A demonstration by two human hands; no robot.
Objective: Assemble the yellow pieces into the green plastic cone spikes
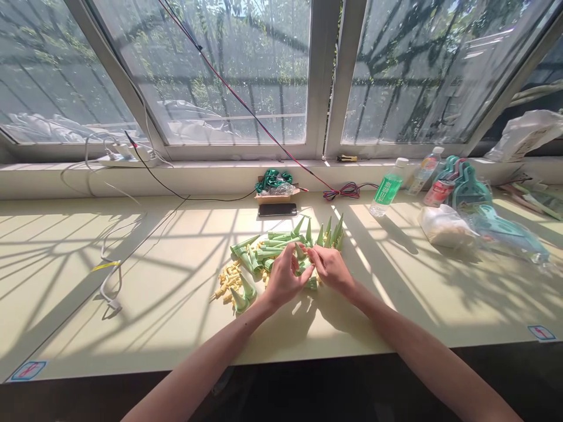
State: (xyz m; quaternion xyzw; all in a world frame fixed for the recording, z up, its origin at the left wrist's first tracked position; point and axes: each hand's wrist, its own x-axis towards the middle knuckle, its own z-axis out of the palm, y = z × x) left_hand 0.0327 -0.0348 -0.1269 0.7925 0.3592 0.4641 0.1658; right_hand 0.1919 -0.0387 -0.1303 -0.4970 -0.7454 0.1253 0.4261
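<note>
A heap of green plastic cones lies in the middle of the pale table, some flat, several upright at the back. Small yellow pieces are scattered at the heap's left. My left hand and my right hand meet over the front of the heap, fingers curled in a pinch around a green cone held between them. Which hand grips which part is hard to tell.
A black phone and a small box with green parts sit behind the heap. Bottles, bagged items and teal plastic pieces fill the right. White cables and a red-black wire trail across the left and sill.
</note>
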